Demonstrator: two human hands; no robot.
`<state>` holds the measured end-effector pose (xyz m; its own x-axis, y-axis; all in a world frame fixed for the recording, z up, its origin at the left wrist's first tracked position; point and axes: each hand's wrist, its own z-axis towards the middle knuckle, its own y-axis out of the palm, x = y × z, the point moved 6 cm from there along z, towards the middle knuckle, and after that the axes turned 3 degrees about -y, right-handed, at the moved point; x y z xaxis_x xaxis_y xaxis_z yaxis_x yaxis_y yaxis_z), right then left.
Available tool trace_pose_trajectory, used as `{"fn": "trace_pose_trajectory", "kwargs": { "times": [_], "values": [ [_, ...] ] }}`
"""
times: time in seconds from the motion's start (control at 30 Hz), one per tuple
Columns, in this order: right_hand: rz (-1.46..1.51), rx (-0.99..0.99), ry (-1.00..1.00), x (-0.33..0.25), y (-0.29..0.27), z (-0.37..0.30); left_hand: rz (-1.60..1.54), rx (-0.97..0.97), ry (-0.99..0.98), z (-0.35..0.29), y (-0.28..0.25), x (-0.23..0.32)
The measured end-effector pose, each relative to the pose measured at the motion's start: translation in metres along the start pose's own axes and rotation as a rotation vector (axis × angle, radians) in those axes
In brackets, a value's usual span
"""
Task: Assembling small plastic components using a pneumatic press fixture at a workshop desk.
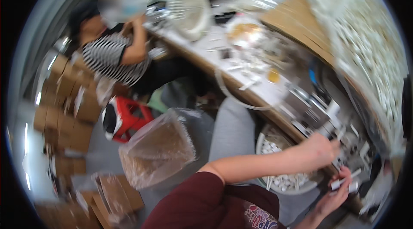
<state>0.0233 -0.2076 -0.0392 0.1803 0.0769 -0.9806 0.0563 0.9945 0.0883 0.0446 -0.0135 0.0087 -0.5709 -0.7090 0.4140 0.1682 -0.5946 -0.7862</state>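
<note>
The picture is motion-blurred and tilted. My left hand [319,149] reaches across to a small metal machine [320,115] at the edge of the workbench [241,87], fingertips against its white fittings; the blur hides whether it grips one. Just below it, my right hand [337,192] pinches a small white plastic part [337,183]. Under my left forearm sits a round white basin [263,143] holding several small white parts.
A seated person in a striped shirt [109,59] works at the far end of the bench beside a white fan [189,9]. On the floor are a red stool [129,117], a clear plastic bag of brown material [157,149] and stacked cardboard boxes [64,100].
</note>
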Motion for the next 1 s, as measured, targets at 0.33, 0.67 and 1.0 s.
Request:
{"fn": "trace_pose_trajectory", "kwargs": {
  "times": [0.33,0.67,1.0],
  "values": [
    [-0.105,0.099,0.183,-0.010,0.040,-0.016,-0.198,0.392,0.280,-0.034,-0.017,0.052],
    [0.107,-0.031,0.132,-0.023,0.048,-0.010,-0.311,0.446,0.044,-0.063,-0.044,0.026],
    [-0.130,-0.156,0.288,-0.035,0.077,-0.028,-0.354,0.562,0.037,-0.078,-0.052,0.033]
  ]
}}
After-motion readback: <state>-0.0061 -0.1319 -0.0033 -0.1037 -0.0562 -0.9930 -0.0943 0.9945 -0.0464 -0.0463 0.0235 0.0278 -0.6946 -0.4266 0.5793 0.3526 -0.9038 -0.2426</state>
